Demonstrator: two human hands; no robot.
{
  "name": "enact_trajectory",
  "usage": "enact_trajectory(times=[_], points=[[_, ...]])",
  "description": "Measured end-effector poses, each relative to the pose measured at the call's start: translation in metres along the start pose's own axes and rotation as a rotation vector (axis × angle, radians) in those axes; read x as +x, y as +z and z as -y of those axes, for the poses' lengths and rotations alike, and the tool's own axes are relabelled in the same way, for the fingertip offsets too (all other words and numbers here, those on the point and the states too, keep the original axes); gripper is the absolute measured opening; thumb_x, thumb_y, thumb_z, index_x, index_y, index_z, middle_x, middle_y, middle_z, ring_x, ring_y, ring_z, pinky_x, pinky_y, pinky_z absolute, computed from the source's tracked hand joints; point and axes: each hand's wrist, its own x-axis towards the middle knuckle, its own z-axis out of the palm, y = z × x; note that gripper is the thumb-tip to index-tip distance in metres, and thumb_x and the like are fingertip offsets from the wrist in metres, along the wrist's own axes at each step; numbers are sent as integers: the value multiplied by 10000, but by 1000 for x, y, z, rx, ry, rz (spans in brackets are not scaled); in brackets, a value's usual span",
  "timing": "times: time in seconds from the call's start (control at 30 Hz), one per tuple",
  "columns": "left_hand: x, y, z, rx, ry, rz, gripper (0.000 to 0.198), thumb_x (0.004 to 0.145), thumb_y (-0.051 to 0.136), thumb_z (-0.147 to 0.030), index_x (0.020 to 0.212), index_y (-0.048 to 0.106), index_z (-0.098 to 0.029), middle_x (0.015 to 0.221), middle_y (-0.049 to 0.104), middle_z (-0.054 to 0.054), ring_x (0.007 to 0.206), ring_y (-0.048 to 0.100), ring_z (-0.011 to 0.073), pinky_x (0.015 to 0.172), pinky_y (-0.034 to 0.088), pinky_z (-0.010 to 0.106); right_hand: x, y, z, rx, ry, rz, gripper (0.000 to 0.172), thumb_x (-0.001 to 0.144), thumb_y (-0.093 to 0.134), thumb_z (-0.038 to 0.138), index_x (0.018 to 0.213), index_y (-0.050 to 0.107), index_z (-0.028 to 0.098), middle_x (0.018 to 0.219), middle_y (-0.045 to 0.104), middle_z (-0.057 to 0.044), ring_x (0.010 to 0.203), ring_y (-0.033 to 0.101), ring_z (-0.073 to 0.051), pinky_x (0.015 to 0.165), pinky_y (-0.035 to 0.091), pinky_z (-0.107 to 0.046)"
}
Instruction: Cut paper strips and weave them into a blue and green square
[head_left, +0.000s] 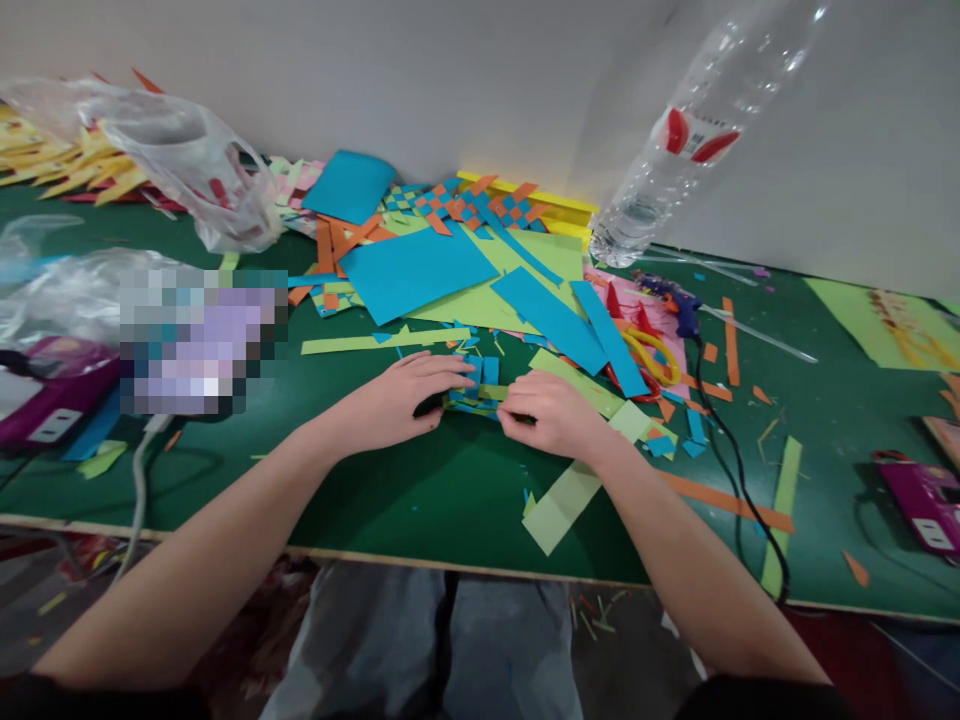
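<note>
Between my two hands, a small woven piece of blue and light green paper strips [491,372] lies near the middle of the green table. My left hand [401,402] holds its left side, with the fingers bent over the top and the thumb below. The fingertips of my right hand [547,412] pinch together at the piece's right end, where a green strip runs into them. Part of the weave is hidden behind my fingers. A pale green paper strip [559,515] lies under my right wrist.
Blue paper sheets [420,265] and finished woven pieces [480,205] lie behind my hands. To the right are yellow-handled scissors [656,358], a glue gun [675,300] with a black cord, and a tall plastic bottle [675,150]. A plastic bag [202,170] stands back left.
</note>
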Motion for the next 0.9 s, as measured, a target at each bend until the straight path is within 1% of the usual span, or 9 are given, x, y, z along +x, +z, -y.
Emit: enact_trajectory(times=[0.13,0.23,0.33,0.43,0.6,0.67,0.73,0.83,0.9], points=[[1,3,1,43,30,-5,455,822,477,-99,1247,579,-226,1427,507,42,1342,435,202,1165,265,447,0,-1,0,25,9,4,323,911,428,190,624,577,181,583,540,-3,612,433,-132,682,359,-295],[2,4,3,60,40,-46,366,866,525,-165,1215,603,-242,1403,537,31,1337,445,207,1167,256,451,0,-1,0,58,32,17,304,899,434,182,625,566,184,587,539,-3,611,434,-132,690,366,-296],[3,5,6,54,68,-71,296,905,544,-227,1191,618,-245,1332,603,23,1301,491,193,1159,275,432,1,0,-1,97,53,24,290,896,437,186,629,550,186,595,535,0,615,437,-130,701,371,-294],[6,7,8,33,77,-87,240,929,515,-234,1126,652,-250,1226,674,9,1250,545,187,1140,307,432,1,0,-2,141,62,17,288,893,437,181,616,515,189,594,512,8,610,433,-124,704,368,-292],[14,8,9,-50,64,-144,236,943,467,-241,946,703,-233,1087,732,11,1137,629,186,1108,371,412,2,-3,-4,299,131,-54,328,894,457,193,570,407,198,570,407,31,558,382,-108,600,330,-270],[17,8,8,-87,37,-181,251,942,474,-291,865,704,-225,1056,739,18,1066,661,186,1100,385,398,2,-6,-4,368,173,-109,357,911,466,236,563,396,200,575,411,25,572,396,-115,587,334,-274],[18,8,6,-124,-18,-210,270,932,487,-345,828,703,-222,1012,744,24,1020,673,195,1071,413,393,2,-10,-2,440,202,-180,358,924,484,288,580,447,197,618,493,3,634,463,-130,636,379,-283],[17,4,1,-193,-163,-222,275,901,519,-402,872,716,-212,923,748,34,979,678,227,916,509,360,1,-18,0,563,296,-275,310,921,523,391,687,586,197,798,634,-30,794,575,-162,758,438,-306],[16,0,-2,-275,-274,-217,285,884,540,-420,944,719,-206,936,748,34,903,689,223,797,534,317,0,-21,1,635,405,-303,350,930,480,487,805,653,210,871,659,-32,852,607,-179,783,459,-320]])
